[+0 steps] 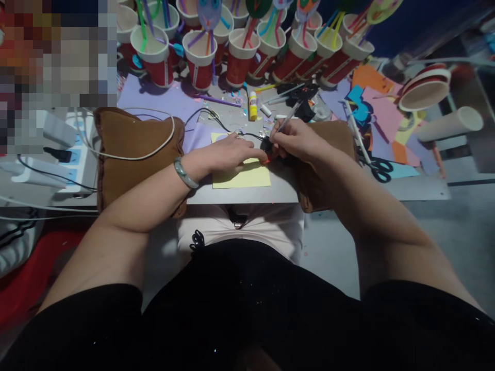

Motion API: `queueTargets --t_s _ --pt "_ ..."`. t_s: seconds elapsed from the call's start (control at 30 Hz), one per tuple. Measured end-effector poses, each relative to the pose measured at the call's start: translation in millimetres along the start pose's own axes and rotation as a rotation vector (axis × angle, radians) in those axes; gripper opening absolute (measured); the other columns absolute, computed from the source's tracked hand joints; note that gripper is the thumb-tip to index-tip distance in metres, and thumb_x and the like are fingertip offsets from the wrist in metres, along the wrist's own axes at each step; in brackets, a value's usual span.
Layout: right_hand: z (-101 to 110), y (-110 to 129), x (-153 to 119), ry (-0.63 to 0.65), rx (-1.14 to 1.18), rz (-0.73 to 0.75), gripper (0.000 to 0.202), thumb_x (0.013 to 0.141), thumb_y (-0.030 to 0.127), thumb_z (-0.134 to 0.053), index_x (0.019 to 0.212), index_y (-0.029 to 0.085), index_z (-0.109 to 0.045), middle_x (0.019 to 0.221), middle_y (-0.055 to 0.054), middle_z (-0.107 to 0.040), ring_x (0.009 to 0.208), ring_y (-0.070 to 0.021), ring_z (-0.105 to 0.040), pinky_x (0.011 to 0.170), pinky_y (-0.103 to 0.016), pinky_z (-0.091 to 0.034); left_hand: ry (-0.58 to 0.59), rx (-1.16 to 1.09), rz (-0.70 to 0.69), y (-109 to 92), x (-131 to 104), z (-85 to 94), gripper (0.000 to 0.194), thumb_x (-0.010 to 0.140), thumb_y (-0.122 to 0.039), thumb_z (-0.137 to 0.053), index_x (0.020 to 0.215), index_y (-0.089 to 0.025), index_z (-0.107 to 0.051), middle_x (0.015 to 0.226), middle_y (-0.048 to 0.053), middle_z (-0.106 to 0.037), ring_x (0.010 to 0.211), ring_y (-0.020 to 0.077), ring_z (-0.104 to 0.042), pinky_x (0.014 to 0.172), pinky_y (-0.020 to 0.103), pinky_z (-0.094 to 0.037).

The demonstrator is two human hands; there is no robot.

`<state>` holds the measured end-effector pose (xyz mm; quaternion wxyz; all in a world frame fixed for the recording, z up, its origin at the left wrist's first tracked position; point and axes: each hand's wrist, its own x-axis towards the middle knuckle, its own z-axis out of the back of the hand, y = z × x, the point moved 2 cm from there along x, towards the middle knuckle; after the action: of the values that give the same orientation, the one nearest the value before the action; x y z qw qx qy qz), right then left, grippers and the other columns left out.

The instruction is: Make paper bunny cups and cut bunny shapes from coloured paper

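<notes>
My right hand [296,139] is closed around a slim silver-grey pen [288,116], which leans up and to the right. Its lower end is hidden behind the fingers, close to a small black round piece [265,144]. Palm down, my left hand [231,154] lies over a sheet of yellow paper [240,179] with its fingers stretched toward that black piece. A fingertip touches or nearly touches it, and a bit of red shows there. What is under the fingers cannot be made out. A bangle circles the left wrist.
Brown cushions [135,154] lie under both forearms. Several red-and-white paper cups [199,64] with coloured straws line the back. A glue stick [252,106], black-handled scissors [381,169] and coloured paper scraps [386,118] lie around. White cables cross a power strip [79,147] at left.
</notes>
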<state>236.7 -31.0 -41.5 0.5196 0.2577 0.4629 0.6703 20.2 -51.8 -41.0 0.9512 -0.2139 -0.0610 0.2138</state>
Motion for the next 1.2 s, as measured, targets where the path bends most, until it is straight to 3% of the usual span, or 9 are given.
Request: queueTargets --t_s 0.17,0.37,0.47,0.67,0.93,1.2 --pt "4 -7 -1 -0.024 0.002 0.037 0.021 0.084 0.029 -0.075 0.075 0.022 -0.057 0.052 0.003 -0.057 0.045 -0.0129 -0.053 0.039 -0.024 -0.042 0.005 0.005 0.023 0 0 -0.8 0.056 0.09 -0.014 -0.055 0.142 -0.033 -0.062 0.108 0.005 -0.072 0.105 0.0237 -0.064 0.114 0.047 -0.032" --pt "6 -19 -7 -0.213 0.067 0.071 0.022 0.08 0.025 -0.08 0.08 0.022 -0.058 0.052 0.005 -0.051 0.054 -0.0171 -0.062 0.051 -0.032 -0.057 0.016 0.017 0.024 -2 0 0.7 0.056 0.091 -0.015 -0.053 0.144 -0.033 -0.06 0.107 0.005 -0.071 0.103 0.023 -0.064 0.11 0.045 -0.036" --pt "4 -20 -13 -0.235 0.128 0.106 0.023 0.078 0.023 -0.081 0.082 0.023 -0.059 0.053 0.005 -0.051 0.058 -0.0189 -0.065 0.056 -0.036 -0.061 0.017 0.019 0.03 -2 -1 0.9 0.054 0.093 -0.016 -0.052 0.144 -0.033 -0.061 0.109 0.006 -0.071 0.102 0.0227 -0.064 0.11 0.045 -0.036" --pt "-1 -9 -31 -0.184 0.078 0.064 0.023 0.082 0.024 -0.075 0.075 0.025 -0.053 0.05 0.005 -0.053 0.043 -0.0139 -0.053 0.046 -0.033 -0.056 0.003 0.021 0.032 -2 -1 0.6 0.053 0.093 -0.017 -0.053 0.143 -0.031 -0.062 0.11 0.006 -0.072 0.103 0.0227 -0.063 0.11 0.045 -0.036" --pt "-10 1 -53 -0.321 0.001 -0.025 0.024 0.088 0.027 -0.07 0.075 0.026 -0.049 0.05 0.005 -0.054 0.045 -0.016 -0.059 0.046 -0.03 -0.053 0.009 0.029 0.041 -3 -1 0.4 0.051 0.094 -0.019 -0.053 0.143 -0.033 -0.061 0.108 0.005 -0.071 0.102 0.0233 -0.063 0.112 0.045 -0.033" --pt "-19 -3 -69 -0.403 0.013 0.004 0.024 0.088 0.029 -0.07 0.078 0.025 -0.049 0.054 0.005 -0.057 0.044 -0.014 -0.058 0.045 -0.028 -0.052 0.015 0.027 0.058 -4 -1 1.0 0.049 0.096 -0.022 -0.051 0.143 -0.034 -0.061 0.106 0.005 -0.071 0.103 0.0229 -0.063 0.112 0.044 -0.033"
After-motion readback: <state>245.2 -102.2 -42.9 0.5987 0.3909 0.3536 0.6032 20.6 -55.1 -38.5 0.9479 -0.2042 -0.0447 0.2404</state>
